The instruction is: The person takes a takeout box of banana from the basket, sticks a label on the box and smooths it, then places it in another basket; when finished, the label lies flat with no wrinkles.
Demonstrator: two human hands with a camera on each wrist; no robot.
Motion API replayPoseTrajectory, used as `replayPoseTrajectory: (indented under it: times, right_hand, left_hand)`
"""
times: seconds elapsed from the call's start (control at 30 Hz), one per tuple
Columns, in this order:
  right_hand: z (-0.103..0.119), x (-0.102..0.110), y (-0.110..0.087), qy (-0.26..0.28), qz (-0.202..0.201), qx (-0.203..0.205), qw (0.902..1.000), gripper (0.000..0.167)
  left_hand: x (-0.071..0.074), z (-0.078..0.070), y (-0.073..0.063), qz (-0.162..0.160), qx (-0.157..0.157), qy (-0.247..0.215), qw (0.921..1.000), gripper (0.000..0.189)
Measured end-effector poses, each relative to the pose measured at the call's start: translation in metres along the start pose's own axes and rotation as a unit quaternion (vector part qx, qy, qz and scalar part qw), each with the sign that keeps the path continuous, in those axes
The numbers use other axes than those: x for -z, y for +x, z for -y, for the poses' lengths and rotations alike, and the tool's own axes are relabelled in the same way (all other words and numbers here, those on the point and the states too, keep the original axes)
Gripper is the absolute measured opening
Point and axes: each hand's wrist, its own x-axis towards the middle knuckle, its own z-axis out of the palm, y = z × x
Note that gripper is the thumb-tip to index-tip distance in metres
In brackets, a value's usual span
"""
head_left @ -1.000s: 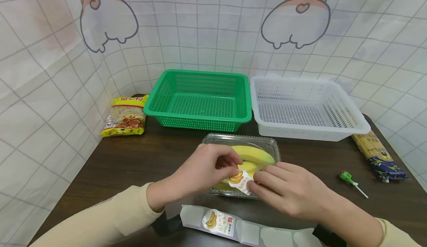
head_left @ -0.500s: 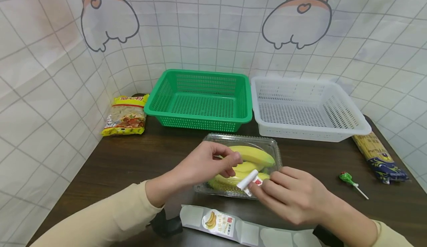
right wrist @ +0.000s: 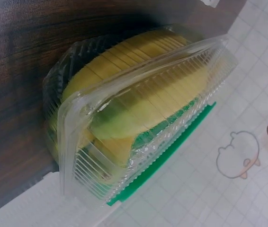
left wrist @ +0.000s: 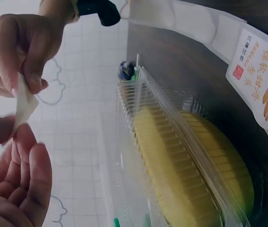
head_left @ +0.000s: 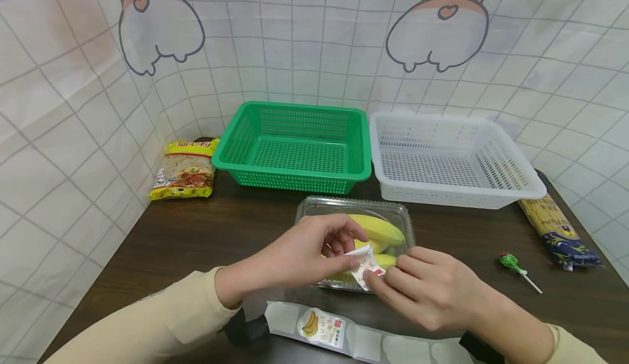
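Observation:
Above a clear lidded plastic container (head_left: 306, 207) of bananas (head_left: 380, 230), both hands hold one small white sticker (head_left: 365, 270) with red and gold print. My left hand (head_left: 300, 252) pinches its left edge between thumb and finger. The right hand (head_left: 434, 287) grips the opposite edge. In the left wrist view the sticker (left wrist: 25, 105) looks bent between the two hands, its pale side showing. Through the ridged lid in the right wrist view, the bananas (right wrist: 148, 101) are yellow with a greenish end. The container appears closed.
A backing strip (head_left: 366, 344) with one banana-printed label (head_left: 321, 327) lies in front. Behind stand a green basket (head_left: 295, 178) and a white basket (head_left: 452, 189). A yellow food packet (head_left: 187, 173) is left; a lollipop (head_left: 512, 262) and a pasta packet (head_left: 560, 230) are right.
The left hand let go of the sticker, whose freed end curled over, then took hold of its left edge again. The right hand kept its grip throughout.

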Motion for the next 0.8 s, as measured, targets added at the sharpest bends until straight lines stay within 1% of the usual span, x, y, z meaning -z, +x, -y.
replayPoseTrajectory:
  times: [0.1,0.17,0.2,0.27,0.33,0.4,0.5,0.57,0.63,0.7,0.8]
  right_hand:
    - [-0.0002,-0.0006,0.0008,-0.009,-0.010,0.007,0.9999,0.029]
    - [0.0001,-0.0013,0.0010,-0.018,-0.016,0.013,0.9996,0.028]
    - [0.0006,-0.0015,0.0010,-0.023,-0.017,0.014,0.9995,0.028]
    - [0.0022,-0.0017,0.0006,-0.030,-0.014,0.010,0.9994,0.027]
    - [0.0032,-0.0019,-0.0006,-0.035,-0.013,0.001,0.9993,0.026]
    - [0.0032,-0.0027,-0.0020,-0.040,-0.017,-0.008,0.9990,0.026]
    - [0.0017,-0.0050,-0.0042,-0.038,-0.035,-0.022,0.9984,0.026]
    - [0.0007,-0.0069,-0.0048,-0.030,-0.051,-0.031,0.9977,0.025]
    - [-0.0001,-0.0078,-0.0049,-0.015,-0.060,-0.043,0.9972,0.025]
    - [-0.0008,-0.0080,-0.0049,0.004,-0.064,-0.057,0.9963,0.025]
    - [-0.0021,-0.0082,-0.0062,0.039,-0.066,-0.082,0.9937,0.024]
  left_hand:
    - [-0.0008,0.0014,-0.0003,-0.023,0.002,0.012,0.9996,0.020]
    - [-0.0022,0.0020,0.0000,-0.035,0.015,0.007,0.9992,0.019]
    - [-0.0027,0.0022,0.0004,-0.039,0.025,-0.004,0.9989,0.019]
    - [-0.0026,0.0030,0.0009,-0.043,0.049,-0.042,0.9970,0.022]
    - [-0.0015,0.0037,0.0015,-0.046,0.075,-0.083,0.9927,0.025]
    - [0.0002,0.0045,0.0018,-0.049,0.096,-0.114,0.9876,0.028]
    - [0.0022,0.0055,0.0023,-0.054,0.115,-0.134,0.9828,0.029]
    - [0.0028,0.0061,0.0021,-0.057,0.121,-0.141,0.9810,0.027]
    - [0.0032,0.0066,0.0020,-0.060,0.120,-0.145,0.9803,0.022]
    - [0.0035,0.0075,0.0018,-0.062,0.114,-0.145,0.9810,0.018]
    - [0.0040,0.0091,0.0014,-0.065,0.101,-0.134,0.9837,0.017]
